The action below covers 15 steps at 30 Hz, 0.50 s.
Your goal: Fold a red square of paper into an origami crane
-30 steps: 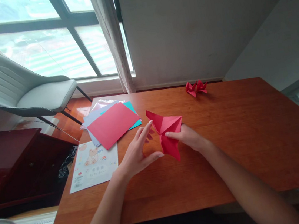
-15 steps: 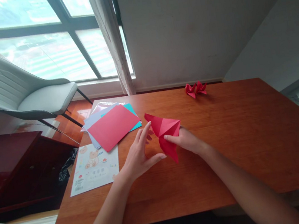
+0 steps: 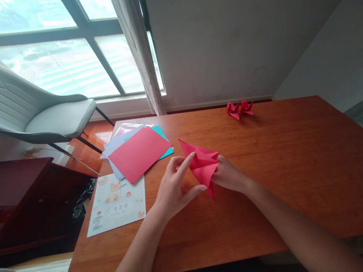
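Observation:
A partly folded red paper (image 3: 202, 165) is held just above the wooden table (image 3: 292, 174), near its middle. My right hand (image 3: 228, 176) grips the paper from the right side, fingers tucked behind and under it. My left hand (image 3: 172, 189) touches the paper's left edge with index finger and thumb, the other fingers curled loosely. A finished red folded paper figure (image 3: 239, 108) lies at the table's far edge.
A stack of coloured sheets with a red sheet (image 3: 139, 153) on top lies at the table's left. A printed package sheet (image 3: 116, 202) lies in front of it. A grey chair (image 3: 28, 113) and a dark cabinet (image 3: 14, 202) stand left of the table.
My left hand has moved right and closed in on the red paper. The paper has been pressed into a more compact shape between both hands.

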Motion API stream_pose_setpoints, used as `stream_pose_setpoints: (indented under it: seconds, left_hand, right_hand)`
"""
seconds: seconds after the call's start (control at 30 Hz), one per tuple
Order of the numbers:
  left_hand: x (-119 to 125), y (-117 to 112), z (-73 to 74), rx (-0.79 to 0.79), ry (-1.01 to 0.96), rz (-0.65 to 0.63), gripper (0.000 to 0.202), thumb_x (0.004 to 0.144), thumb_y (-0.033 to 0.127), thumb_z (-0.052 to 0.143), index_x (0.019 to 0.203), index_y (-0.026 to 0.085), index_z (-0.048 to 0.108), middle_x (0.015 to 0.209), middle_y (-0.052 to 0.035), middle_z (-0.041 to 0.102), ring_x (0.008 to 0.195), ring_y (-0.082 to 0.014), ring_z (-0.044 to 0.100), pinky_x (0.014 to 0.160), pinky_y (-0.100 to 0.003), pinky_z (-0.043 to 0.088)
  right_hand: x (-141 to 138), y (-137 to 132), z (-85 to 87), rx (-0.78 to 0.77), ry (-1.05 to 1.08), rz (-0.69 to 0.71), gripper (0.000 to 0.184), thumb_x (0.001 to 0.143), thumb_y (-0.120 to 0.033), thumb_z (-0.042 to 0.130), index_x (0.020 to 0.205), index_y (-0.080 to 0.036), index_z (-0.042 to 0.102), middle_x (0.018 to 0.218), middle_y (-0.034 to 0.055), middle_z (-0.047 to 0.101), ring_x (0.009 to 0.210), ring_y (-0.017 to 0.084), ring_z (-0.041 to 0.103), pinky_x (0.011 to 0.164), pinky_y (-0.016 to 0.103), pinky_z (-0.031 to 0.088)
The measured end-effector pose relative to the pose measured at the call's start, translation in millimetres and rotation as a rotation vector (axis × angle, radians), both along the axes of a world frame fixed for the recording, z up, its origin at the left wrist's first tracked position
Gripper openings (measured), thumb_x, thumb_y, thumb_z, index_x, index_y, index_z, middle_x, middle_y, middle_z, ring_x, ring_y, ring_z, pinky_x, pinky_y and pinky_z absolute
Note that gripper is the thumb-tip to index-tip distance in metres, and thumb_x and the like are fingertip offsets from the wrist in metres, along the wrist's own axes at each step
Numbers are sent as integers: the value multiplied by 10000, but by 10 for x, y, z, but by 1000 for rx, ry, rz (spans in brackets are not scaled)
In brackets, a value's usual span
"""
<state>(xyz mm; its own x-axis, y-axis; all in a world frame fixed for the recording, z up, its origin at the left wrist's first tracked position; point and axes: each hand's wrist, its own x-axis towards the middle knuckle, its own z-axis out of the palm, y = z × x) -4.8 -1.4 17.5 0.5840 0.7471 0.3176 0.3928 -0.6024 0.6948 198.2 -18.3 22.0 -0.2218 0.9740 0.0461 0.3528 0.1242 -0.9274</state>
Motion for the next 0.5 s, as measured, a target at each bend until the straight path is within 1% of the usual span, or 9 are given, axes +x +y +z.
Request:
stream_pose_setpoints:
  seconds: [0.1, 0.17, 0.23, 0.3, 0.4, 0.5]
  left_hand:
    - [22, -15, -16, 35, 14, 29, 801, 833, 486, 711, 1524, 332, 335, 1254, -105, 465, 1111, -255, 506, 965, -425, 481]
    - [24, -17, -23, 58, 6, 39, 772, 845, 487, 697, 1517, 333, 351, 1246, -106, 463, 1109, -256, 505, 957, -426, 482]
    - [20, -15, -25, 84, -12, 47, 733, 863, 479, 679, 1510, 332, 368, 1241, -108, 459, 1123, -260, 499, 956, -429, 481]
    - [16, -12, -21, 100, -26, 60, 716, 873, 467, 670, 1509, 331, 368, 1254, -111, 452, 1154, -265, 488, 964, -430, 480]
    - [17, -9, -13, 101, -42, 88, 742, 867, 461, 681, 1516, 330, 346, 1299, -113, 434, 1202, -270, 475, 983, -434, 483]
    - [27, -10, -11, 70, -46, 91, 779, 859, 470, 684, 1528, 333, 309, 1362, -123, 399, 1227, -277, 479, 968, -430, 512]
  right_hand:
    - [8, 2, -39, 37, 1, 30, 115, 828, -241, 602, 881, -200, 695, 757, 7, 678, 731, 190, 597, 711, 295, 473]
    - [2, -5, -28, 16, 3, 9, 127, 852, -253, 571, 852, -194, 684, 730, 2, 659, 699, 177, 581, 678, 285, 463]
    - [-11, -17, 5, -36, 33, -24, 173, 860, -264, 536, 763, -189, 658, 693, -4, 634, 650, 160, 552, 619, 266, 437]
    - [-25, -29, 43, -102, 87, -70, 190, 843, -279, 530, 715, -193, 642, 667, -8, 618, 625, 153, 533, 585, 256, 413]
    - [-37, -38, 68, -188, 156, -124, 150, 797, -289, 567, 709, -200, 650, 666, -10, 626, 629, 161, 534, 582, 257, 409]
    - [-30, -33, 34, -236, 227, -117, 97, 757, -263, 604, 713, -195, 658, 667, -13, 632, 615, 157, 529, 577, 259, 406]
